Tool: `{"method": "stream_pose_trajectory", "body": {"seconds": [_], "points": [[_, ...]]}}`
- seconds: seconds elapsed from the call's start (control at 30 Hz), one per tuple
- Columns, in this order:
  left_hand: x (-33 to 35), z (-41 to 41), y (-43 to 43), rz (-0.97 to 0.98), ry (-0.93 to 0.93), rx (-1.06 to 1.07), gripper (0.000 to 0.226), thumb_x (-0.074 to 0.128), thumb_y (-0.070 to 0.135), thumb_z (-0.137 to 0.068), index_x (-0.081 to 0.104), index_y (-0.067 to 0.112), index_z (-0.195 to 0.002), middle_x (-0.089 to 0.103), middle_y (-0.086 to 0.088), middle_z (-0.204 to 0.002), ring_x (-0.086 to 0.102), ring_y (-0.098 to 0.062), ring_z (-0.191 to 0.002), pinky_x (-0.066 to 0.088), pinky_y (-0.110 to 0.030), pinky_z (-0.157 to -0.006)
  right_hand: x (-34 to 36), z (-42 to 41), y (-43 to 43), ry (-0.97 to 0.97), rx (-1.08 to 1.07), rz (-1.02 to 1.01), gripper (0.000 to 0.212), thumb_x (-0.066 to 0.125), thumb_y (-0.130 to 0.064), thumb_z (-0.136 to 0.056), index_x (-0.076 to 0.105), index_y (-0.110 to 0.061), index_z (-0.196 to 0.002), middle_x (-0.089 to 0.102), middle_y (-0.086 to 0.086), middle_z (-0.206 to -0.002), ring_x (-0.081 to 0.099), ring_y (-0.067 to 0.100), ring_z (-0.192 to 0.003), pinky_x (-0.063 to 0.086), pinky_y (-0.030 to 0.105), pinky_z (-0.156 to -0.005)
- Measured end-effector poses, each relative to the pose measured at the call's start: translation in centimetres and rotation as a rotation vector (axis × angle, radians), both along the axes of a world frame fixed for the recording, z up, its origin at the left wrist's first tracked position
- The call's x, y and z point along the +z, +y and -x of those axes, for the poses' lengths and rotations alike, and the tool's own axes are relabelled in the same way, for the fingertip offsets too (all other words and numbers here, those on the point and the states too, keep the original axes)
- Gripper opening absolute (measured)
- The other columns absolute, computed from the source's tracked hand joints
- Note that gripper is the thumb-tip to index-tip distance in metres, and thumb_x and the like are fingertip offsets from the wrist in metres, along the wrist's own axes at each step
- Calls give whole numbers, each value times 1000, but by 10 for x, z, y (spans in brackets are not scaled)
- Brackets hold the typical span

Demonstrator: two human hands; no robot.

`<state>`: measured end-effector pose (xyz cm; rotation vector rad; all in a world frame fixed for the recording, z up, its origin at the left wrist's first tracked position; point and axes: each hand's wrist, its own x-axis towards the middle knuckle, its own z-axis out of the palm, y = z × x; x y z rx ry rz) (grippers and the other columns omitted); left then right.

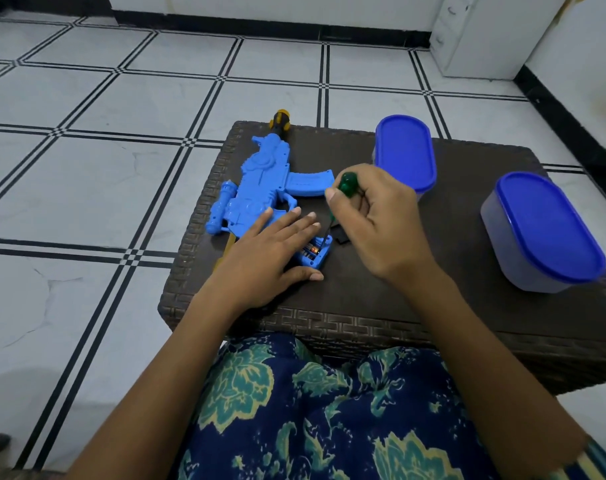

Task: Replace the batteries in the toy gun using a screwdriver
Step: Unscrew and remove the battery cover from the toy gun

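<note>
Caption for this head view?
Left hand steadies blue toy gun; right hand points green-handled screwdriver at its battery compartment.

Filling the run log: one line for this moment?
left hand flat on toy gun | right hand grips screwdriver | tip at open battery compartment

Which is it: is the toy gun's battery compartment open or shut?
Open. Batteries show uncovered inside the battery compartment, and the screwdriver gripped by the right hand points its shaft down to it.

Soft, even indoor light leaves faint shadows on the dark table (460, 237), and the tiled floor's (87, 185) lines bow toward the edges.
</note>
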<state>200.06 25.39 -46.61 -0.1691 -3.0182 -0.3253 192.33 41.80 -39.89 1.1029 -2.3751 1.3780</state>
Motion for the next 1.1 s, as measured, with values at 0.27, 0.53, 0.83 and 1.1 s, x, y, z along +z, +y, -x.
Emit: {"method": "stream_pose_trajectory", "body": {"seconds": [0.27,0.53,0.83,1.1], "points": [[0,0,2,-39,3,-27,73,26,72,-85,36,29,-143,29,11,-155,13,-7,-146,4,-39,-121,0,-7,-19,5,-13,-373,32,52,-26,-95,42,-10,-69,45,2,-62,46,23,-64,30,32,-60],[1,0,4,-7,12,-12,77,19,74,-84,40,25,-140,36,9,-152,19,-10,-145,4,-40,-121,16,-3,-45,-10,-95,-538,37,49,-27,-92,29,-21,-62,35,-1,-67,40,22,-72,17,26,-49],[1,-1,2,23,-13,20,80,25,70,-85,18,27,-152,16,12,-159,4,-5,-147,-2,-35,-120,13,4,-31,-86,-100,-279,33,51,-28,-82,50,1,-67,63,20,-62,65,35,-64,55,48,-61],[1,-1,2,11,-2,2,73,25,70,-87,30,29,-146,27,12,-156,10,-7,-147,0,-38,-120,8,-5,-33,-83,-84,-422,37,54,-26,-89,35,-15,-59,40,3,-58,34,18,-54,22,30,-49]]}}
